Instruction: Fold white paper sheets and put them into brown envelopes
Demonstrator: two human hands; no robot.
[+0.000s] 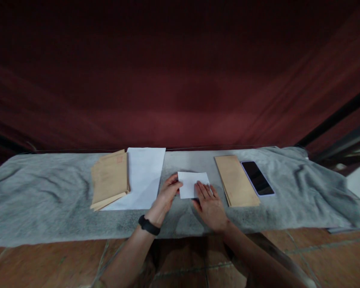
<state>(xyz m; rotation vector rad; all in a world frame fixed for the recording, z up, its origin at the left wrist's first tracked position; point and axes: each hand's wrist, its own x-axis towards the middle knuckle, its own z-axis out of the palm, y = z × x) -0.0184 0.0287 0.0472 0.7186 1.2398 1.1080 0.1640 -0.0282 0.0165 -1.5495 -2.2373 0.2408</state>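
A small white rectangle of paper [189, 182], which looks folded, lies in front of me on the grey cloth. My left hand [169, 191], with a black band on its wrist, pinches the paper's left edge between thumb and fingers. Flat across the right part of the paper rests my right hand [208, 202], its fingers stretched out. Whether the paper has several layers I cannot tell.
Grey cloth [57, 208] covers the long, narrow surface. To the left, several brown envelopes [111, 180] overlap large white sheets [145, 172]. More brown envelopes [237, 180] lie to the right, beside a phone [258, 178]. A dark red curtain [180, 96] hangs behind.
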